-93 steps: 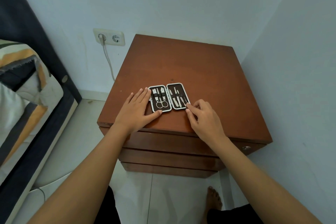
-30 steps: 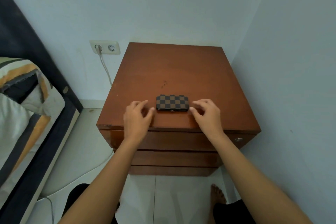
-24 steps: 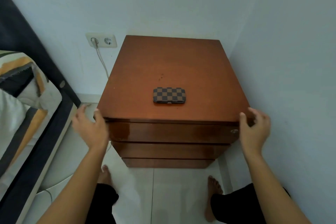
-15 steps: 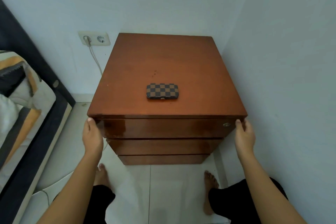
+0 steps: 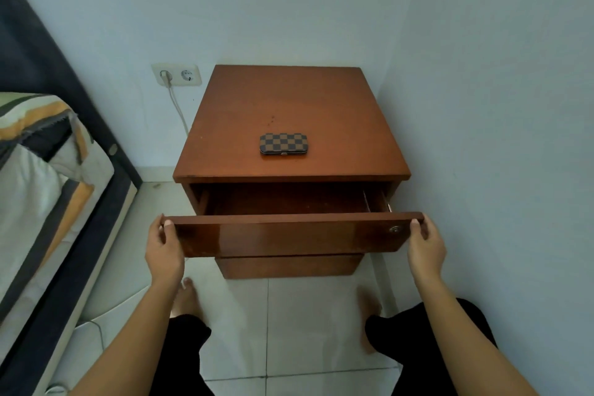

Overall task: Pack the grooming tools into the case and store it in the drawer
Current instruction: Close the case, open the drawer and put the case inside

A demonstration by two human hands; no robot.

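The checkered brown case (image 5: pixel 283 144) lies shut on top of the wooden nightstand (image 5: pixel 289 100), near its front edge. The top drawer (image 5: pixel 289 235) is pulled out and its inside looks dark and bare. My left hand (image 5: pixel 164 244) grips the left end of the drawer front. My right hand (image 5: pixel 426 243) grips the right end, beside a small round lock (image 5: pixel 395 229). The grooming tools are hidden inside the case.
A bed with a striped cover (image 5: pixel 38 177) stands close on the left. A wall socket with a plugged white cable (image 5: pixel 176 74) is behind the nightstand's left side. A wall runs close along the right. My bare feet stand on the tiled floor (image 5: pixel 289 325).
The open case with tools was shut and left on top. Both hands moved from the case to the ends of the top drawer and pulled it out.
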